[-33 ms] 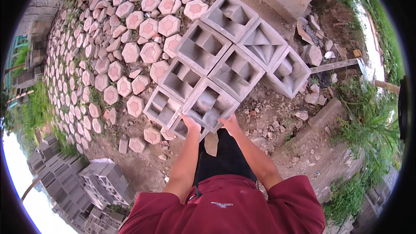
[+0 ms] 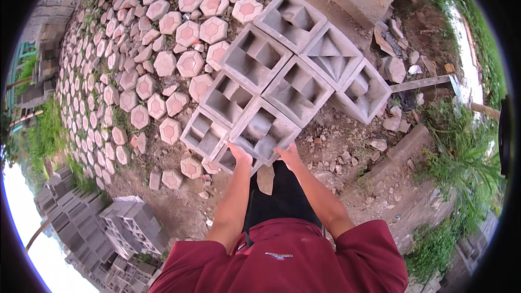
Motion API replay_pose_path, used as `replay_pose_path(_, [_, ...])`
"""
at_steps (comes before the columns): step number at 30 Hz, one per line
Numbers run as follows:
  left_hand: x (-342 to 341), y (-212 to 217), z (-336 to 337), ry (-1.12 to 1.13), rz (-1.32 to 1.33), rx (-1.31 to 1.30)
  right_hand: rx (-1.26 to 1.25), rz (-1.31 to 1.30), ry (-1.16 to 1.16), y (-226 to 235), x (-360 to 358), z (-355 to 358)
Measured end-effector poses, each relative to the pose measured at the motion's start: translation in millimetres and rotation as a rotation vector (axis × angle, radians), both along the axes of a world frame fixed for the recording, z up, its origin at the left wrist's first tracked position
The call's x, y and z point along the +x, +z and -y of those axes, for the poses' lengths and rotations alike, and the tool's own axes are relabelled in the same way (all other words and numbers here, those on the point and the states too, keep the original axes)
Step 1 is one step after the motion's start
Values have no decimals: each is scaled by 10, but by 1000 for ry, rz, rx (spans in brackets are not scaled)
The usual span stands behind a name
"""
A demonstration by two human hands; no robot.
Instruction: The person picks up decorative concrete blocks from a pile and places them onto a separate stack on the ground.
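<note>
Two hands on one grey hollow block (image 2: 264, 132): left hand (image 2: 239, 154) and right hand (image 2: 289, 156) clasp its near edge, fingers curled over the rim, presumably to seat it beside the laid blocks (image 2: 282, 59). Hexagonal pavers (image 2: 163, 49) beyond. Nothing differs from the earlier frame.

Bare dirt ground (image 2: 347, 146) in daylight; hexagonal pavers (image 2: 163, 65) at left (grass (image 2: 461, 163) at right); stacked blocks (image 2: 130, 222) below.

The fingertips of the left hand (image 2: 239, 155) and right hand (image 2: 289, 157) were hidden behind the near edge of the grey hollow block (image 2: 263, 130); a second block (image 2: 230, 161) underneath was mostly covered.
</note>
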State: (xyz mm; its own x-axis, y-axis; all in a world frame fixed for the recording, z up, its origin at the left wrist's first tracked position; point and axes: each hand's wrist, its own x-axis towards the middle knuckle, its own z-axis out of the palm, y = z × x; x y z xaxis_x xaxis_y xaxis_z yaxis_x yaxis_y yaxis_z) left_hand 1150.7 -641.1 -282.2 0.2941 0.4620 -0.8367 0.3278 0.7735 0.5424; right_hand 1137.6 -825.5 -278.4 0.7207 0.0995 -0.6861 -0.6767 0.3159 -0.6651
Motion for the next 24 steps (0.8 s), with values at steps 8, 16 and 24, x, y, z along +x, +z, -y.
replay_pose_path(8, [30,-72,172,-22,-161,181,-14,-152,0,101,75,21])
replay_pose_path(16, [136,57,213,26,-140,294,-30,-193,-13,278,153,-78])
replay_pose_path(24, [-106,-53,-29,-222,115,-52,-86,-284,54,439,158,-134])
